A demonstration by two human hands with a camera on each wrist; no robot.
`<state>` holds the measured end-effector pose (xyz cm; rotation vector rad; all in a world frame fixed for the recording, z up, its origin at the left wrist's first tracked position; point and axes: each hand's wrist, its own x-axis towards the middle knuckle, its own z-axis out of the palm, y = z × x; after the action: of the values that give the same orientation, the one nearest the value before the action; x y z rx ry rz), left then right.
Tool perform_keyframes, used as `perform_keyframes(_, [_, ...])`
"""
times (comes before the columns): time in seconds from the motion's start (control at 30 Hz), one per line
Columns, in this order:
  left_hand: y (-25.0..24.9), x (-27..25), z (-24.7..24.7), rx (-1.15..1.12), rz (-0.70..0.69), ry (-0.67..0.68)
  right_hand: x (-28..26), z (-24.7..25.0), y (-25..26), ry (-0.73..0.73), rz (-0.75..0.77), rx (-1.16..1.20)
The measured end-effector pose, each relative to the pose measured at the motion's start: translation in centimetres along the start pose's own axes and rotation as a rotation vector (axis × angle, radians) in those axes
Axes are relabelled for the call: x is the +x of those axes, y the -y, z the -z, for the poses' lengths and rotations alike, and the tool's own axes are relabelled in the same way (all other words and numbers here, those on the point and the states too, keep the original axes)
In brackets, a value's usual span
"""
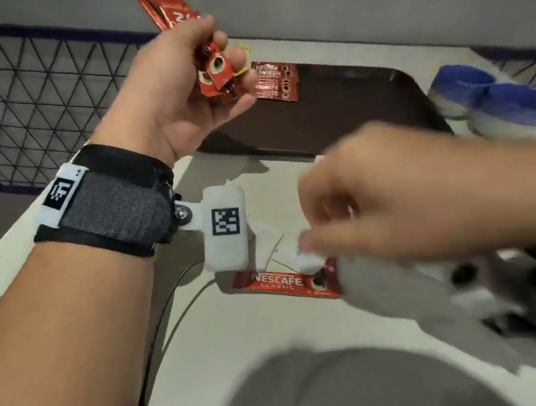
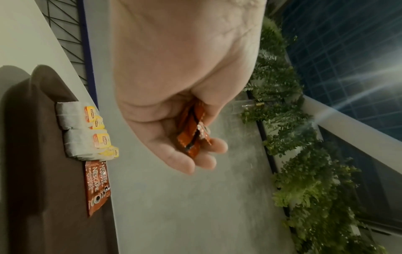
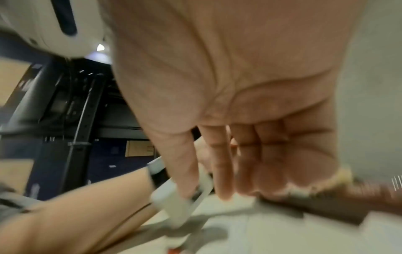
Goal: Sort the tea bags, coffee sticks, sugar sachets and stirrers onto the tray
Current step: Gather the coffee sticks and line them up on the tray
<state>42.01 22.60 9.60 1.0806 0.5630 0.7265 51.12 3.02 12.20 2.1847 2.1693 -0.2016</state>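
My left hand (image 1: 224,62) is raised above the tray's near left corner and grips a few red coffee sticks (image 1: 213,70); the left wrist view shows these sticks (image 2: 192,135) in its curled fingers (image 2: 208,154). The brown tray (image 1: 333,115) holds a row of red coffee sticks (image 1: 274,81) and, in the left wrist view, tea bags (image 2: 85,130) with yellow tags. My right hand (image 1: 319,240), blurred, hovers low over white sugar sachets (image 1: 270,243) and one red coffee stick (image 1: 283,280) on the white table. Its fingers (image 3: 224,163) look straight.
Blurred blue and white cups (image 1: 484,96) stand right of the tray. A dark netted barrier (image 1: 7,100) runs along the left. A black cable (image 1: 154,337) crosses the white table (image 1: 227,344) near its front edge. Green plants (image 2: 293,154) line a far railing.
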Motion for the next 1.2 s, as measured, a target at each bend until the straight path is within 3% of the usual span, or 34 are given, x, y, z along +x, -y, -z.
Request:
perform_keyframes(0.03, [-0.1,0.0,0.1,-0.016,-0.008,-0.003,-0.9,-1.1,0.2,0.129,-0.029,0.036])
perform_keyframes(0.1, [0.0,-0.1,0.1,-0.015,-0.016,0.0,-2.1,-2.8,0.6,0.236,-0.082,0.051])
perform_keyframes(0.27, [0.0,-0.4,-0.2,0.018,-0.019,0.018,-2.2,-4.9,0.6,0.127,-0.136,0.015])
perform_keyframes(0.43, [-0.3,-0.2,0.1,-0.018,-0.006,-0.004,-2.3,-5.3,1.3,0.097,-0.086,-0.014])
perform_keyframes(0.93, [-0.5,0.7,0.6,-0.045,-0.012,-0.014,-3.0,-4.3,1.3,0.16,-0.031,-0.069])
perform_keyframes(1.2, [-0.3,0.8,0.4,-0.035,-0.013,-0.015,-3.6,-5.0,1.4,0.203,-0.044,0.057])
